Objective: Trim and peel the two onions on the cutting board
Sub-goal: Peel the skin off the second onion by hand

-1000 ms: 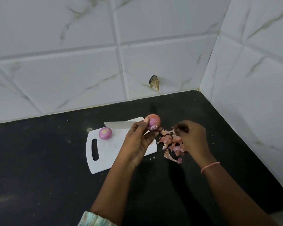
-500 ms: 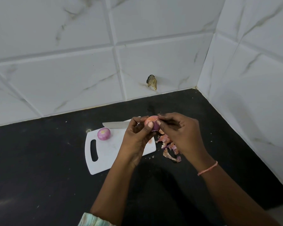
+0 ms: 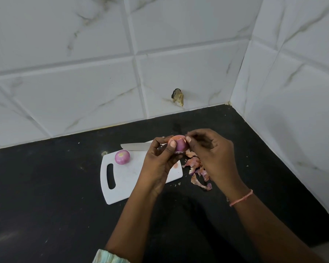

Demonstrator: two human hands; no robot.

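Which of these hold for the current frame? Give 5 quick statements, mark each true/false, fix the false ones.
1. The left hand holds an onion above the board. True.
2. The knife is in the right hand. False: it lies at the far edge of the cutting board.
3. The second onion sits on the board. True.
4. The onion skins are piled left of the board. False: they lie to its right.
5. The right hand pinches skin at the held onion. True.
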